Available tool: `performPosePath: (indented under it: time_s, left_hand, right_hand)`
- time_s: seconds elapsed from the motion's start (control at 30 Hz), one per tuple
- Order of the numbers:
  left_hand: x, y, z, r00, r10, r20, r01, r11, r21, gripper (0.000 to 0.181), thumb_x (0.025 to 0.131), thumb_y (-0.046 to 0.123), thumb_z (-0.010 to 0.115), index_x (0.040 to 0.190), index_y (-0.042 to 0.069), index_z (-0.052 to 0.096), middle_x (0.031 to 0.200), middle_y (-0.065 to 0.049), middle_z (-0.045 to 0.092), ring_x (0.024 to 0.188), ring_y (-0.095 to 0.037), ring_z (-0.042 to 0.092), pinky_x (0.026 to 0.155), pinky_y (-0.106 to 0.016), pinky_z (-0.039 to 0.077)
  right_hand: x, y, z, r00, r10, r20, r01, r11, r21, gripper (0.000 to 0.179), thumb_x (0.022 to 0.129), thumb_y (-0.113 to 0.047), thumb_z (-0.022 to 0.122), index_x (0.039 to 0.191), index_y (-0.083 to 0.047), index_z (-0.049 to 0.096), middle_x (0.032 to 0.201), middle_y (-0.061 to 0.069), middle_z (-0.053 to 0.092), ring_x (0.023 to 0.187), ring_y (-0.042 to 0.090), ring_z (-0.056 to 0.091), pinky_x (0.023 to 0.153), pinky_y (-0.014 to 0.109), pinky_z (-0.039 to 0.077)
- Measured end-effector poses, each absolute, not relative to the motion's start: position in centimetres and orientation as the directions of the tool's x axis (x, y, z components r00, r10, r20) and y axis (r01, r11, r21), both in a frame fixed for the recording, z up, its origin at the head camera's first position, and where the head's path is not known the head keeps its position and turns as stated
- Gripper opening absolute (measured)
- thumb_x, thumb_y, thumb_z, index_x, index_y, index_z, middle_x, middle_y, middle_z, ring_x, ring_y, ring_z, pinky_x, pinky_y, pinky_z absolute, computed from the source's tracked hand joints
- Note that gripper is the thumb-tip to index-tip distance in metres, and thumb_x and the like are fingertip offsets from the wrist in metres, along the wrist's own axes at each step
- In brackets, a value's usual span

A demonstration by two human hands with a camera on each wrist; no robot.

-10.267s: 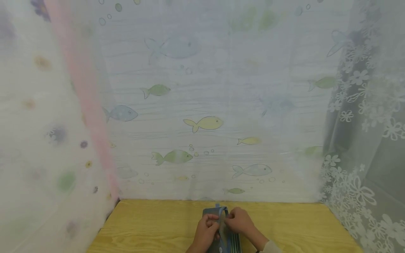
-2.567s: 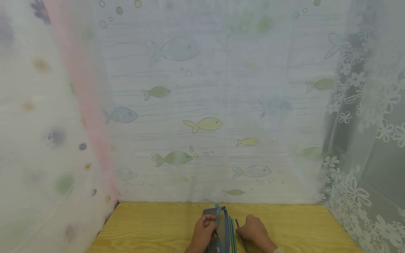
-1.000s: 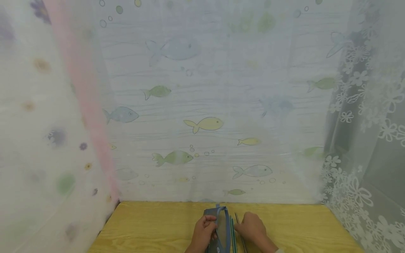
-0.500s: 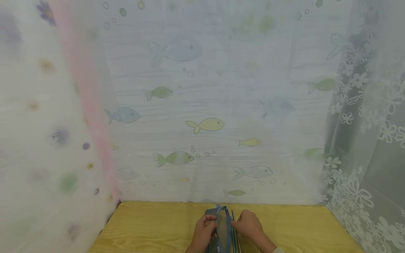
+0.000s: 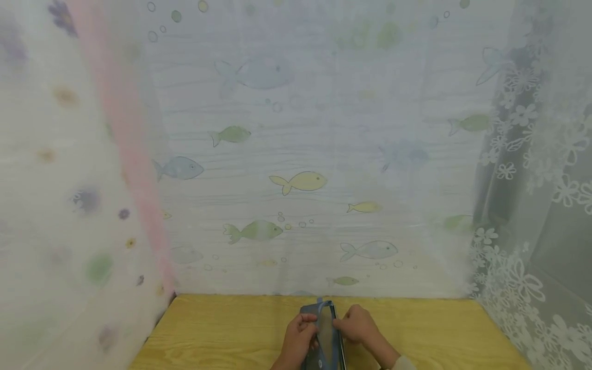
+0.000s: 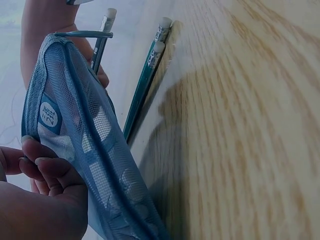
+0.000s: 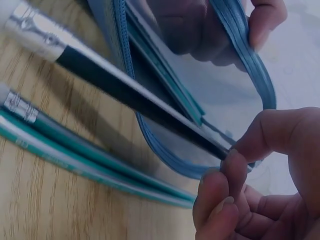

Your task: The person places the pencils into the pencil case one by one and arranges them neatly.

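Observation:
A blue mesh pencil case (image 5: 326, 329) stands unzipped on the table, its mouth spread apart. My left hand (image 5: 298, 338) pinches the rim on the near-left side, beside a round white label (image 6: 49, 114). Between the thumb and fingers of my right hand (image 5: 358, 325) is a dark pencil (image 7: 125, 96) with a white eraser, held slanting across the open mouth. Inside the case lie green pencils (image 7: 167, 70), partly hidden by the rim. Two more green pencils (image 6: 141, 87) lie side by side on the table along the right side of the case.
The wood-grain table (image 5: 231, 329) meets a pale curtain (image 5: 305, 128) printed with fish at its back edge. Translucent sheets hang on both sides, with flowers on the left sheet (image 5: 92, 231) and white blossoms on the right one (image 5: 522, 277).
My right hand has carried the dark pencil leftward from the table beside the green pencils to the case's mouth. My left hand keeps its hold on the rim.

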State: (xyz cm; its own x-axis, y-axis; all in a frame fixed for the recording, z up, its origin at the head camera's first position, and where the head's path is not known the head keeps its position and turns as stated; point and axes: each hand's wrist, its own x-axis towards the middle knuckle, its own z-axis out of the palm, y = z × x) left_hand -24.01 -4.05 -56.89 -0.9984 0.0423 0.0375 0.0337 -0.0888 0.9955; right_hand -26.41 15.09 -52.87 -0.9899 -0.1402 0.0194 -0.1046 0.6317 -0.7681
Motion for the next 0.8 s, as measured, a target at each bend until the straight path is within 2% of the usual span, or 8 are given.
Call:
performPosePath:
  time_s: [0.2,0.5,0.73,0.8]
  left_hand:
    - [-24.1,-4.1,-56.8,-0.998,0.057,0.023,0.018,-0.096,0.995,0.033,0.091,0.005,0.056,0.122,-0.008,0.060,0.071,0.003,0.059,0.057,-0.011,0.054,0.059,-0.025,0.045]
    - [-23.6,-4.2,-56.6,-0.998,0.057,0.027,0.022,-0.082,0.996,0.034,0.090,0.007,0.058,0.121,-0.006,0.061,0.075,0.003,0.062,0.060,-0.011,0.055,0.060,-0.025,0.047]
    - [-23.7,-4.3,-56.5,-0.999,0.053,0.012,0.007,-0.095,0.995,0.032,0.091,0.006,0.057,0.120,-0.006,0.060,0.075,0.002,0.062,0.059,-0.011,0.054,0.059,-0.025,0.046]
    - [-23.8,-4.3,-56.5,-0.998,0.054,0.012,0.007,-0.094,0.996,0.031,0.092,0.005,0.057,0.120,-0.007,0.060,0.074,0.002,0.062,0.058,-0.011,0.053,0.059,-0.024,0.045]
  right_hand:
    - [-26.6,14.5,-52.6,-0.987,-0.156,-0.045,-0.058,0.597,-0.800,0.037,0.082,-0.021,0.071,0.052,-0.020,0.050,0.046,-0.010,0.047,0.043,0.007,0.044,0.045,0.020,0.037]
    - [-26.5,14.0,-52.0,-0.985,-0.165,-0.043,-0.059,0.566,-0.822,0.036,0.084,-0.022,0.070,0.052,-0.017,0.053,0.048,-0.006,0.053,0.044,0.010,0.052,0.046,0.023,0.047]
    - [-26.4,13.7,-51.9,-0.965,-0.257,-0.057,-0.085,0.508,-0.857,0.041,0.086,-0.019,0.068,0.050,-0.020,0.048,0.046,-0.008,0.047,0.042,0.008,0.045,0.043,0.022,0.037]
    - [-26.6,13.6,-51.9,-0.962,-0.266,-0.056,-0.089,0.500,-0.861,0.040,0.085,-0.019,0.068,0.050,-0.020,0.048,0.046,-0.008,0.047,0.042,0.008,0.045,0.043,0.022,0.037]
